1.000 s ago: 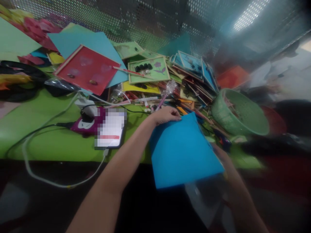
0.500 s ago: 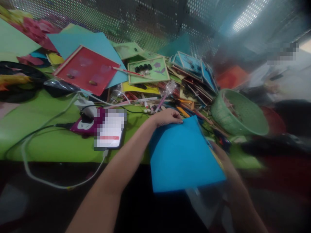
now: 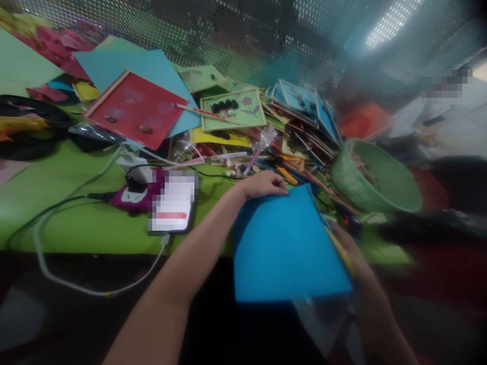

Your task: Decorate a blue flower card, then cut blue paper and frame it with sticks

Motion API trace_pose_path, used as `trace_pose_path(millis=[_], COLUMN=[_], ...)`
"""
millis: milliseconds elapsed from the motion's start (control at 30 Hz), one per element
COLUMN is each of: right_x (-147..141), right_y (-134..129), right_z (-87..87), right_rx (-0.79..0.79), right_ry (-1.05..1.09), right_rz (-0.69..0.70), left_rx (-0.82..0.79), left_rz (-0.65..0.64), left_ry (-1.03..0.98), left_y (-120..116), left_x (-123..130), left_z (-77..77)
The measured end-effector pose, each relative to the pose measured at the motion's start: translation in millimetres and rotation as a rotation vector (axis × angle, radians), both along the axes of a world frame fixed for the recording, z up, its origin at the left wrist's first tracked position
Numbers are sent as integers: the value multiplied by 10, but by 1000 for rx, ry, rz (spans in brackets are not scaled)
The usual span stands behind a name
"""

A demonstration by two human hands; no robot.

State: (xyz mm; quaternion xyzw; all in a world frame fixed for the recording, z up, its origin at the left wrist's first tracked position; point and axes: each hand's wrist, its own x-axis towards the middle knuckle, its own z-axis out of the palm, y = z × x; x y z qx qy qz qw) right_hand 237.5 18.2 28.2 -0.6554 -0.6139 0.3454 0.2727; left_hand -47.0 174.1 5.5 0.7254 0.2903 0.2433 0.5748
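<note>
My left hand point(image 3: 266, 183) reaches across the front of the table and pinches the top edge of a blue sheet of paper or card point(image 3: 289, 248). The sheet hangs tilted over the table's front edge, above my lap. At its right side is my right hand point(image 3: 344, 243), blurred and partly hidden behind the sheet. It is closed around a tool with a curved yellow handle point(image 3: 341, 249), which lies along the sheet's right edge. The tool's other end is hidden.
A phone point(image 3: 175, 203) with a charging cable lies by a purple power strip point(image 3: 133, 197) on the green tabletop point(image 3: 76, 228). Behind are a red framed panel point(image 3: 139, 109), a green framed picture point(image 3: 253, 114), and piled craft pieces. A green bowl point(image 3: 399, 182) stands at right.
The blue sheet has turned slightly, its lower edge moving a little left. More of the yellow handle shows at my right hand. My left hand has barely moved.
</note>
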Motion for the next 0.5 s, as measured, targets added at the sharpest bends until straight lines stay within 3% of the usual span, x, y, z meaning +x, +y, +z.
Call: trace_pose_path(millis=[500], right_x=[-89], right_y=[-8], right_z=[19], right_rx=[-30], right_ry=[16], right_rz=[-86], left_rx=[-25], left_rz=[5], left_ry=[-17], left_y=[-15], left_x=[5], left_z=[12])
